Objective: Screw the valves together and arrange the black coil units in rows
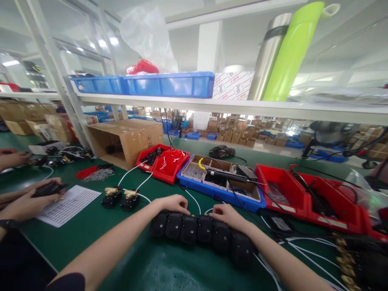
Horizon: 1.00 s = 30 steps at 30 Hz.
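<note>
A row of several black box-shaped units (189, 229) lies on the green bench in front of me, with white cables running from behind it and from its right end. My left hand (173, 203) rests at the back edge of the row, its fingers curled in and fingertips down by a middle unit. My right hand (228, 215) sits over the right half, thumb and fingers drawn together near a small brass-coloured part. Whatever either hand pinches is hidden by the fingers. Two similar black units with brass fittings (130, 199) stand to the left.
Behind my hands are a blue divided tray (222, 196) with a screwdriver-like tool (226, 174) across it, and red bins (281, 207). A cardboard box (133, 139) stands back left. Another person's hands (27, 200) hold a black part beside a printed sheet (71, 205). A shelf (188, 101) crosses above.
</note>
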Tool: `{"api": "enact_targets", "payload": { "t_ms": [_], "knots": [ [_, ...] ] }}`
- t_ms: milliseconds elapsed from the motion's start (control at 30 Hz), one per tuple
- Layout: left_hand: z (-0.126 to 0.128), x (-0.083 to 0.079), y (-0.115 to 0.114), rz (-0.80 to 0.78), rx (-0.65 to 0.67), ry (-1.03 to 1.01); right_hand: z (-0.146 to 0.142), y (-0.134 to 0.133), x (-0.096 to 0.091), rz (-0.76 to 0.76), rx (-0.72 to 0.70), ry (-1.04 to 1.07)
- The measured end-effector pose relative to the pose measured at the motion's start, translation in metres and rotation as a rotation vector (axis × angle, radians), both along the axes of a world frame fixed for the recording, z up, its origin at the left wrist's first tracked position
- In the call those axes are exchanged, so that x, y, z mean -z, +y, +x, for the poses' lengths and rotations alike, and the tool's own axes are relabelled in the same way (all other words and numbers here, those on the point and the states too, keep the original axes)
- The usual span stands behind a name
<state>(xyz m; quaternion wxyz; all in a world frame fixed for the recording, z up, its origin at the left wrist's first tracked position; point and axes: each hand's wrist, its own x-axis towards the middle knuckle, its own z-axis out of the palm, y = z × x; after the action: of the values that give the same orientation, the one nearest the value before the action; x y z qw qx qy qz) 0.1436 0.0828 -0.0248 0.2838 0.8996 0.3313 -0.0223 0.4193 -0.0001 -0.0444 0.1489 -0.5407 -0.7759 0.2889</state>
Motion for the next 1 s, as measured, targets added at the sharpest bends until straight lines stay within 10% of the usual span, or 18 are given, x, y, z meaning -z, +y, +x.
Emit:
{"api": "enact_targets", "payload": {
  "t_ms": [200,433,567,700,833,1000],
  "knots": [
    [0.009,-0.049,-0.032,0.263,-0.163,-0.230,0.031,-0.030,-0.053,0.273,0.201,0.002],
    [0.059,-0.062,-0.195,0.276,0.228,-0.434,0.080,-0.184,-0.114,0.352,0.278,-0.003],
    [0.084,-0.039,-0.252,0.476,0.435,-0.330,0.109,-0.278,-0.098,0.371,0.254,-0.199],
    [0.102,-0.017,-0.262,0.722,0.429,-0.372,0.139,-0.336,-0.049,0.477,0.282,-0.413],
    [0.112,-0.014,-0.264,0.850,0.450,-0.429,0.151,-0.349,-0.017,0.664,0.220,-0.507],
    [0.117,-0.020,-0.270,0.880,0.454,-0.335,0.137,-0.328,-0.019,0.866,0.133,-0.464]
  ]
}}
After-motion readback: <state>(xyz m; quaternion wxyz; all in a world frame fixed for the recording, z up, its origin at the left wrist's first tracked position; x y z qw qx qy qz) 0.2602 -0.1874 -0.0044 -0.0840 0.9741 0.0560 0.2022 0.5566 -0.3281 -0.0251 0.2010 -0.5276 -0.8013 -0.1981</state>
